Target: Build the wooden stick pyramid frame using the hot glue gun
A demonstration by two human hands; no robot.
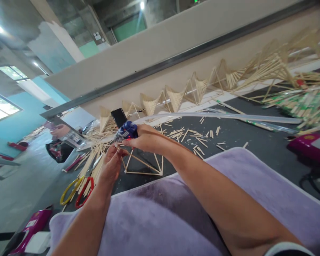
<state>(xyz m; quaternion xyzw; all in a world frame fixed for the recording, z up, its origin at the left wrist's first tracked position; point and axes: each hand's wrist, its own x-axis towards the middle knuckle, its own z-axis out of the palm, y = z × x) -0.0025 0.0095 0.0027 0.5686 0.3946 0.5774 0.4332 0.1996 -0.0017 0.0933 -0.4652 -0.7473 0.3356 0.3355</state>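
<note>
A blue glue gun (129, 129) with a small red light is gripped in my right hand (144, 138), its clear glue stick trailing off to the right. My left hand (112, 160) pinches the upper left corner of a wooden stick frame (143, 172), close under the gun's front. Thin sticks joined at their ends make up this frame, and its lower edge rests on the dark table. The gun's tip and the joint between my fingers are partly hidden.
Scissors (88, 188) and long sticks (96, 160) lie at the left. Short sticks (200, 140) are scattered behind my right arm. Twisted stick models (176, 97) line the wall by a phone (118, 117). A purple cloth (160, 217) covers the front; magenta devices (306, 147) stand at both sides.
</note>
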